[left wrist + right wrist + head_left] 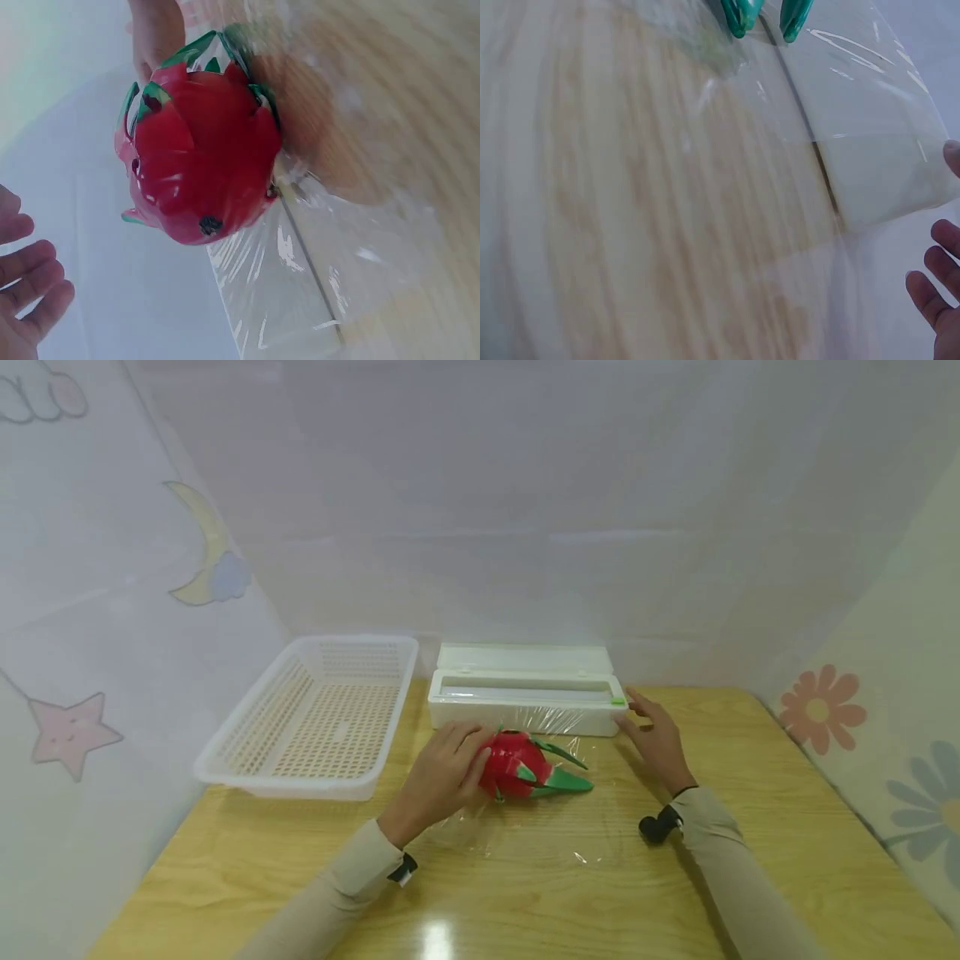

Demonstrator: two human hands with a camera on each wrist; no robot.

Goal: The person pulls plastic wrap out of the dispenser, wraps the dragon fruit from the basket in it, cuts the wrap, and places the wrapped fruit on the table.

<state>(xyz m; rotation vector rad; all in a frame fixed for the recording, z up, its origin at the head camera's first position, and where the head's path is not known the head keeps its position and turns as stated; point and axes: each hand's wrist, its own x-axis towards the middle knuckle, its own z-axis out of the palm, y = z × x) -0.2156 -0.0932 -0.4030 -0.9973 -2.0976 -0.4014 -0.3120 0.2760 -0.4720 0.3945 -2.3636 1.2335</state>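
Nearest, two beige sleeves (pixel 330 893) reach in over the wood-grained tabletop (pixel 525 914), a small black device (pixel 660 827) at each wrist; past them a sheet of clear film (pixel 588 835) lies on the wood, wrinkled and shiny in places.

The left hand (pixel 438 777) is at the left end of the red dragon fruit (pixel 517 768), its fingers parted and gently bent; the left wrist view shows a gap between these fingers and the fruit, so they have hold of nothing. The fruit lies on its side on the film, in front of the white box, its green leaf tips pointing to the right.

The right hand (pixel 660 743) is at the box's right end, fingers spread and loosely bent, gripping nothing; the thumb is close to the front corner, and I cannot tell whether it touches.

Farther back is the white box (pixel 465 717), its lid (pixel 525 657) raised behind, a pale roll (pixel 525 695) inside, a green piece (pixel 618 701) near its right end, film running down over its front; to its left is a white slatted basket (pixel 292 787); beyond hangs a pale cloth (pixel 487 527).
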